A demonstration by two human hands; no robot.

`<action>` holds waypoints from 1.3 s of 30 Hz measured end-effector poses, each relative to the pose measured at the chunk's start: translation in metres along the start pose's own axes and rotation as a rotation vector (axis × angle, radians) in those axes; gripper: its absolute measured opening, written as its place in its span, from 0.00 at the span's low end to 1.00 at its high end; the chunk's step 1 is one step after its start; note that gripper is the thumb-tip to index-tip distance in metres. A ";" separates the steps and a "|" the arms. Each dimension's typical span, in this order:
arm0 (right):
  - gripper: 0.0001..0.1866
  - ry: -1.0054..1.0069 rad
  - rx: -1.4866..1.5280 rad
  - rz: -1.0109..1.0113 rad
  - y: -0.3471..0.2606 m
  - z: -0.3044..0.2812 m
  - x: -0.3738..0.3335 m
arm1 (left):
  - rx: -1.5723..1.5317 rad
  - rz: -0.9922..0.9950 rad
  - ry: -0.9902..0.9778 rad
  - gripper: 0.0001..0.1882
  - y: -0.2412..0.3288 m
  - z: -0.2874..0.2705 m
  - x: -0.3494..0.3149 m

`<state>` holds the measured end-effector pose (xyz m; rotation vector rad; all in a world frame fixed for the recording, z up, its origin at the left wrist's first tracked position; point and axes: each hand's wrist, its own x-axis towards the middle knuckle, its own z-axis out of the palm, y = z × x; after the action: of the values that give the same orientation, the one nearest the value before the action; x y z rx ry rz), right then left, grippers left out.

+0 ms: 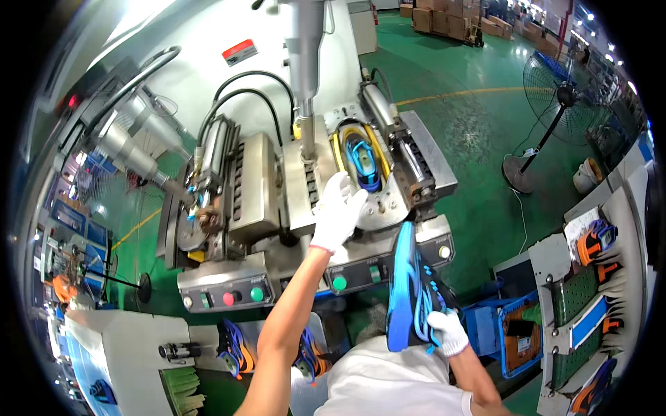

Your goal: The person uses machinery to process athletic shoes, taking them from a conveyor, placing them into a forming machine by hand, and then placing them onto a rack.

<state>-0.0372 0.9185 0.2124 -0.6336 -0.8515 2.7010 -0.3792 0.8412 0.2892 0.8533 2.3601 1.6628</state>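
Note:
My left hand [338,216], in a white glove, reaches forward over the front of the press [375,211]. Its fingers are apart and hold nothing that shows. Just beyond the fingertips, a dark shoe with bright blue laces [361,158] sits in the press between yellow-edged side pads. Close to my body, my right hand [449,333], also gloved in white, is closed on a blue and black sports shoe [411,291]. That shoe is tipped on its side, toe pointing away from me, its blue sole facing left. The fingers grip it near the heel and laces.
A control panel with coloured buttons [236,295] runs along the machine's front. Dark shoes with orange soles [236,349] lie at lower left. At right stand a rack holding more shoes [576,305], a blue crate [510,367] and a floor fan [565,96].

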 end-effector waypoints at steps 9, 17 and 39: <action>0.46 0.510 -0.032 -0.211 -0.031 -0.026 -0.042 | 0.620 -0.429 0.167 0.38 -0.091 0.120 0.192; 0.17 0.484 -0.172 -0.129 -0.069 0.002 0.024 | 0.137 -0.392 -0.012 0.28 -0.063 0.038 0.190; 0.15 -0.111 -1.339 -0.079 -0.059 0.097 0.537 | 0.705 -1.393 0.807 0.42 -0.035 -0.140 -0.537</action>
<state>-0.5482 1.1050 0.1406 -0.5907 -2.5970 1.7479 -0.0033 0.4411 0.1986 -1.4684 2.6938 0.5302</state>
